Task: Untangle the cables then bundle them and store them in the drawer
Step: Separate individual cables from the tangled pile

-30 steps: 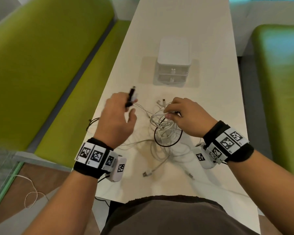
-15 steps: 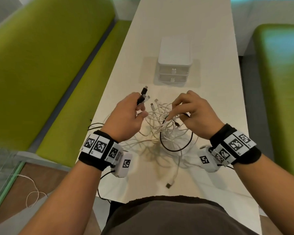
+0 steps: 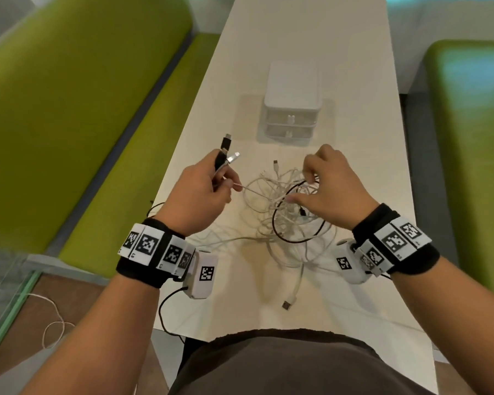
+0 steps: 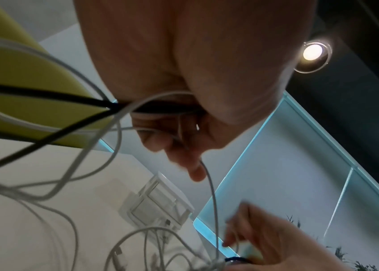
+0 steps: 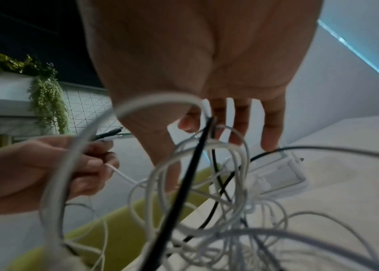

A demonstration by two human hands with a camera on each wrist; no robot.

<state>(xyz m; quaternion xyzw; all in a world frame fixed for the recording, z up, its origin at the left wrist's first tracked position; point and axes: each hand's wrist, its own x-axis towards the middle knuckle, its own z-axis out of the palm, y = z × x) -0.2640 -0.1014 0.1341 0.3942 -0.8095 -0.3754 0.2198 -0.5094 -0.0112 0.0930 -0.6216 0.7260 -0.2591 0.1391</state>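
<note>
Head view: left hand point(image 3: 196, 192) higher than before, cables point(image 3: 283, 212) lifted.

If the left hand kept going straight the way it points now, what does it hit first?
Probably nothing close: the left hand, gripping cable ends, points up the table, passing left of the drawer unit. The way looks free, though depth is unclear.

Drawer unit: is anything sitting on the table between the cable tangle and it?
Nothing visible stands between the cable tangle and the drawer unit; only bare table lies there. Both drawers look closed, though, so one must be opened first.
</note>
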